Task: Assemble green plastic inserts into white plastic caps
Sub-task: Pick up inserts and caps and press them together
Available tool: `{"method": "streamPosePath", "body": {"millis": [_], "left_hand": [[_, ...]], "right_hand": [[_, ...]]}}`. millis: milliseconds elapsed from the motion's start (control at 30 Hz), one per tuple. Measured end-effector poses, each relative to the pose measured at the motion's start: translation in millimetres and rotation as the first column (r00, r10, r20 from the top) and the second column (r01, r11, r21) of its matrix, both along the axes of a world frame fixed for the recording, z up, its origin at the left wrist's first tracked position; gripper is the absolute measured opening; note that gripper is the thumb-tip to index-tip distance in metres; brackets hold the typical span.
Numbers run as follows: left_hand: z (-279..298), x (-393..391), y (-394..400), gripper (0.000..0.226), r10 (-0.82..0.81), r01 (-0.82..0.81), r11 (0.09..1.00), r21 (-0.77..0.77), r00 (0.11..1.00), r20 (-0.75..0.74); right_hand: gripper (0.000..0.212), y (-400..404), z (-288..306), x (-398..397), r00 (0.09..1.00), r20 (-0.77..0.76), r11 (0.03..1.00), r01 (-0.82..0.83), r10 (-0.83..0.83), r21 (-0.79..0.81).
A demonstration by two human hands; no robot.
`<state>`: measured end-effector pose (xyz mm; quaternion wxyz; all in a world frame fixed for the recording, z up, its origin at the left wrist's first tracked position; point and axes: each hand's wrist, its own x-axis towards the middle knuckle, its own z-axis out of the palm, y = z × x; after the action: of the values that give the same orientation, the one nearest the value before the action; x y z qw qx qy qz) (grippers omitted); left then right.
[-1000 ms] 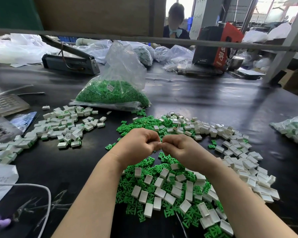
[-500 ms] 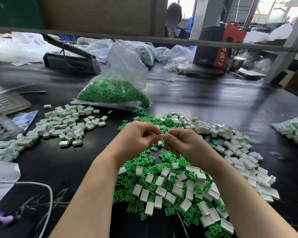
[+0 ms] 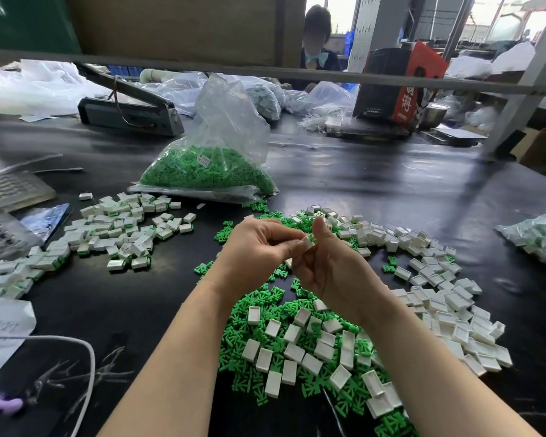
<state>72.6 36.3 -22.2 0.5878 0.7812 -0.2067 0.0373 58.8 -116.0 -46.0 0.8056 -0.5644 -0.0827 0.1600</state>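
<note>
Black, glossy table (image 3: 375,197) surface is being used as the work area. A white cap (image 3: 308,242) with a green insert (image 3: 311,237) sitting at its top is being held above the table, between the two hands, over the near heap. It is being pinched by the curled fingers and thumb of the left hand (image 3: 259,247) from the left, while the right hand (image 3: 328,269) is being held against it from the right, thumb raised upright beside the insert and the other fingers curled under; both hands are grasping the same piece. How far the insert is seated in the cap cannot be told. Beneath the forearms a mixed heap of loose green inserts (image 3: 275,313) and empty white caps (image 3: 293,351) is being kept, with more empty caps (image 3: 438,275) being spread in an arc to the right. To the left, well apart, a pile of finished caps (image 3: 120,228) showing green edges is being gathered. Behind the hands a clear plastic bag of green inserts (image 3: 208,171) is being kept slumped on the table, and another bag of parts (image 3: 539,238) is being cut off by the right edge. A heat sealer (image 3: 130,111) is lying at the far left, a red and black box (image 3: 397,86) at the far right, and a seated person (image 3: 317,42) is being partly hidden beyond the shelf rail. A white cable (image 3: 85,354) is being looped at the near left.
</note>
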Motion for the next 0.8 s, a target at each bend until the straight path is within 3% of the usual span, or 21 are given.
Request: {"method": "streamPosePath", "body": {"millis": [133, 300, 600, 800], "left_hand": [[1.6, -0.8, 0.6, 0.011, -0.003, 0.002, 0.999, -0.039, 1.0, -0.012], [2.1, -0.3, 1.3, 0.012, -0.007, 0.006, 0.999, -0.037, 1.0, -0.013], [1.1, 0.4, 3.0, 0.013, -0.01, 0.009, 0.999, -0.036, 1.0, -0.025], [0.0, -1.2, 3.4, 0.01, -0.044, 0.042, 0.998, -0.048, 0.998, -0.043]], "right_hand": [[0.043, 4.3, -1.2, -1.3, 0.999, -0.028, 0.983, -0.028, 0.034, 0.181], [0.039, 5.2, -4.2, 0.8, 0.998, -0.047, 0.968, -0.035, 0.048, 0.25], [0.038, 5.6, -5.4, -0.1, 0.998, -0.04, 0.971, -0.03, 0.041, 0.235], [0.046, 2.6, -0.6, -1.8, 0.99, -0.033, 0.981, -0.13, 0.136, 0.146]]}}
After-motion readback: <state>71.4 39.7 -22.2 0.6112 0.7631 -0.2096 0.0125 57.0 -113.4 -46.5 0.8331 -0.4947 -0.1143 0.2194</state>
